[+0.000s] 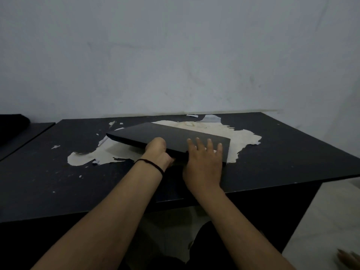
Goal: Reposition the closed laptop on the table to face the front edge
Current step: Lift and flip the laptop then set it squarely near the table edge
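A closed black laptop [155,134] lies askew in the middle of the dark table [58,172], its left part raised off the surface. My left hand [157,152], a black band on its wrist, grips the laptop's near edge with the fingers curled under it. My right hand [204,160] lies flat on the lid's near right corner, fingers spread.
The tabletop's black coating has peeled away in a large pale patch [233,133] under and around the laptop. A grey wall [175,55] stands right behind the table. A second dark surface [19,137] adjoins on the left. Pale floor [321,221] shows at the right.
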### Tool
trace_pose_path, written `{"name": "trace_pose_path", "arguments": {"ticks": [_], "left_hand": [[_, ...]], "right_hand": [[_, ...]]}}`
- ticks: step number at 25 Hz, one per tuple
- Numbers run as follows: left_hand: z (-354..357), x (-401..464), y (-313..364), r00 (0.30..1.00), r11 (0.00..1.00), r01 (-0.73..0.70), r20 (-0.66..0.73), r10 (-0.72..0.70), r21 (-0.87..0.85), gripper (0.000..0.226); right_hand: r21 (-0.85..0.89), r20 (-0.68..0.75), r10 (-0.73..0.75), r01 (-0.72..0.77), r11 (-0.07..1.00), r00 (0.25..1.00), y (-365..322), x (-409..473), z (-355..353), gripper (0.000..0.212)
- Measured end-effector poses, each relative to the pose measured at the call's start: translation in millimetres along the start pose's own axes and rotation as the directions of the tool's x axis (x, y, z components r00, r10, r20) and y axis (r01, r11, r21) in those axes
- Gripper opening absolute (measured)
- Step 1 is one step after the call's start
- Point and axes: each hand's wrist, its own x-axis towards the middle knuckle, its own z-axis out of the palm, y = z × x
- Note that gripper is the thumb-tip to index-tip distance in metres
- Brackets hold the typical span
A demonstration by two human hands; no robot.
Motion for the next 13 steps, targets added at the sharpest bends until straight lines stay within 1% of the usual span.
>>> {"name": "trace_pose_path", "arguments": {"ticks": [3,4,5,6,7,8,9,10,11,12,13], "left_hand": [[0.9,-19.2,-3.5,0.998,0.999,0.045,0.047,-0.046,0.013,0.039],[-0.8,-24.1,-3.2,0.997,0.997,0.061,0.054,-0.063,0.039,0.039],[-4.6,-29.7,-1.2,0.993,0.991,0.076,0.084,-0.086,0.112,0.038],[-9.1,-36.4,1.2,0.984,0.967,0.081,0.133,-0.116,0.242,0.036],[-17.0,-41.0,6.0,0.972,0.894,0.051,0.184,-0.147,0.444,0.035],[-26.6,-44.0,12.7,0.960,0.732,-0.037,0.229,-0.164,0.680,0.034],[-38.6,-42.7,21.2,0.960,0.460,-0.186,0.261,-0.105,0.868,0.034],[-51.8,-37.0,30.1,0.941,0.100,-0.335,0.329,0.076,0.937,0.032],[-65.4,-31.1,39.8,0.833,-0.280,-0.375,0.454,0.316,0.884,0.031],[-77.9,-24.5,51.9,0.658,-0.547,-0.286,0.576,0.484,0.787,0.032],[-87.4,-17.1,61.8,0.541,-0.693,-0.171,0.654,0.528,0.700,0.044]], "right_hand": [[-0.028,0.016,-0.016,0.017,0.999,1.000,0.6,21.1,2.1,0.035],[-0.035,0.003,-0.041,0.041,0.999,0.999,2.2,25.5,3.8,0.028],[-0.042,-0.012,-0.077,0.077,0.996,0.997,4.1,28.2,5.9,0.027],[-0.044,-0.027,-0.108,0.107,0.993,0.994,8.3,29.9,8.4,0.030],[-0.042,-0.039,-0.127,0.125,0.991,0.991,13.1,31.0,11.4,0.035],[-0.041,-0.054,-0.137,0.135,0.990,0.989,19.5,32.0,13.6,0.040],[-0.041,-0.068,-0.149,0.147,0.988,0.986,25.1,33.0,16.8,0.046],[-0.043,-0.076,-0.156,0.153,0.987,0.985,30.0,32.8,20.3,0.051],[-0.046,-0.081,-0.161,0.158,0.986,0.984,33.7,30.7,24.1,0.055],[-0.050,-0.088,-0.170,0.166,0.985,0.982,35.1,28.4,27.5,0.058],[-0.057,-0.100,-0.180,0.175,0.983,0.979,36.6,25.9,30.4,0.060]]}}
